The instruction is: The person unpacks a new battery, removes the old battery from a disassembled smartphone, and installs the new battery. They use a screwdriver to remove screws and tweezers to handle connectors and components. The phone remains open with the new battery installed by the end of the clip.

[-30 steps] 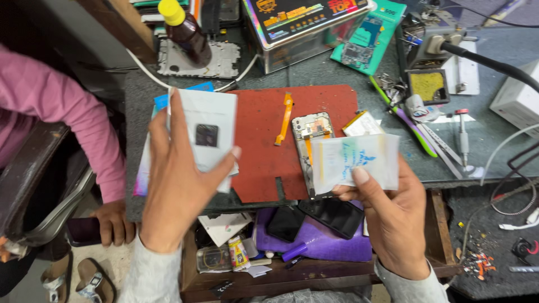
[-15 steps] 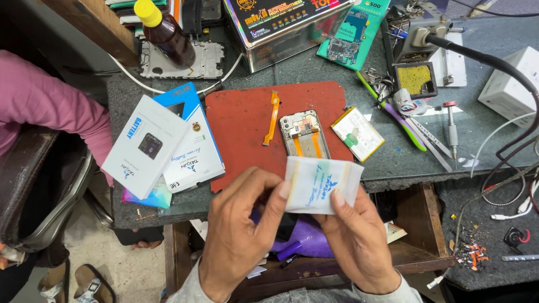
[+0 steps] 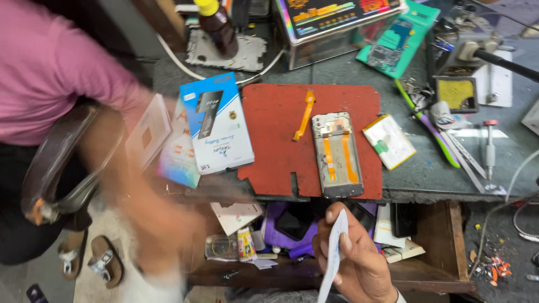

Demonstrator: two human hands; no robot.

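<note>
My right hand [image 3: 359, 269] is low in front of the bench and pinches a thin white packet [image 3: 335, 247], seen edge-on. My left hand [image 3: 120, 151] is a motion blur stretched out to the left, over a white card with a dark square [image 3: 149, 133] at the bench edge. Its grip cannot be made out. On the red mat [image 3: 275, 146] lie an opened phone body [image 3: 337, 154] with orange flex strips, a loose orange flex cable [image 3: 306, 115] and, just off the mat, a flat battery [image 3: 388, 141]. A blue and white box [image 3: 216, 123] lies left of the mat.
Another person in a pink sleeve [image 3: 50, 62] sits at the left. A brown bottle [image 3: 216, 25], a metal tin [image 3: 337, 28], a green circuit-board pack [image 3: 393, 45], tweezers and a screwdriver [image 3: 489, 151] crowd the bench. An open drawer [image 3: 438, 241] of parts is below.
My left hand let go of the white packet and swept out to the left. My right hand keeps the packet, now turned edge-on and lower. The view has shifted.
</note>
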